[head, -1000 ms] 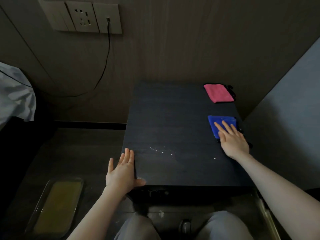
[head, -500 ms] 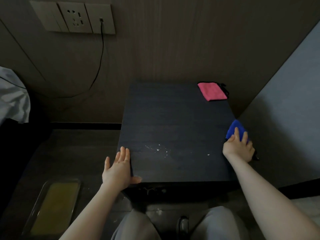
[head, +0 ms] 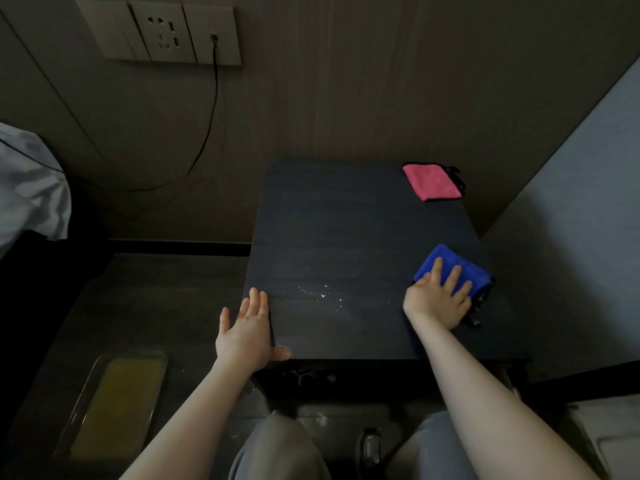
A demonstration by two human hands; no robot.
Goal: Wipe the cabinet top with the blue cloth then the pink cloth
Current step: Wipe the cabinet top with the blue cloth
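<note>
- While the left hand [head: 247, 336] lies flat along the cabinet top's [head: 346, 237] near-left edge, fingers straight and together, thumb hooked over the front corner, it holds nothing.
- Right hand [head: 438, 299]: palm down on the blue cloth [head: 446, 263], fingers spread and nearly straight, pressing the cloth to the surface near the right edge; forearm reaches in from the lower right.
- Blue cloth: bunched into a rough diamond on the cabinet top, its near part covered by the fingers, a dark loop trailing just beside the wrist.
- Pink cloth [head: 433, 181]: folded flat at the far-right corner of the cabinet top, well apart from both hands.
- White crumbs [head: 323, 296]: scattered on the near-centre surface, between the two hands.
- Change from half a second before: the right hand and blue cloth, then at the cabinet's right rim with the cloth partly off the edge, now sit back on the surface; fingers spread wider.
- Unchanged: left hand's placement, pink cloth, crumbs.
- Surroundings: wall socket plate [head: 162, 32] with black cable [head: 207, 133], transparent tray [head: 114, 403] on the floor at the left.
</note>
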